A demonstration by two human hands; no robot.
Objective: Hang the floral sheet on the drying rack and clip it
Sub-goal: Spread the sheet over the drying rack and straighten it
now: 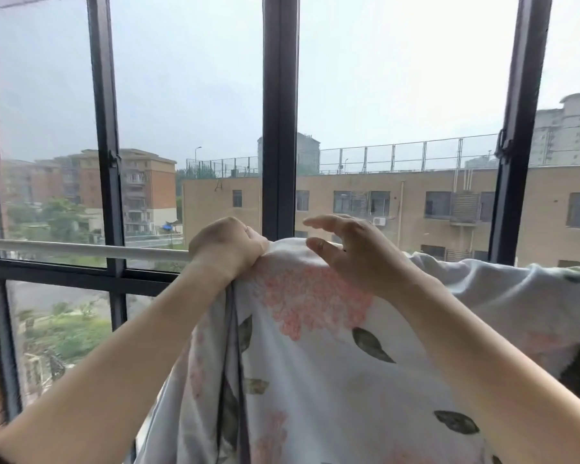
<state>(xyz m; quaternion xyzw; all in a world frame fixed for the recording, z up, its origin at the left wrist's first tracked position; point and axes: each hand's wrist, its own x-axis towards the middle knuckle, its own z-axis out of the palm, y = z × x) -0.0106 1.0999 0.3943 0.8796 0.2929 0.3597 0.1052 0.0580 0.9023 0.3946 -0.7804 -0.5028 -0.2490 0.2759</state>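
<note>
Your left hand (226, 249) is closed in a fist round a bunched bit of the floral sheet (315, 363), right at the sheet's left edge, where the cloth meets the white rail of the drying rack (81, 249). Your right hand (349, 252) is loose, with the fingers fairly straight, spread and pointing left. It sits just above the top fold of the sheet, close beside the left fist. Whether its palm touches the cloth, you cannot tell.

The sheet lies draped over the rail. Its long axis follows the rail from your left fist toward the rail's right end, and the near side hangs down toward you. Its left edge drops in folds straight below the fist. To the left of the fist the rail is bare as far as its left end. Behind the rail stands the dark window frame (279, 128).
</note>
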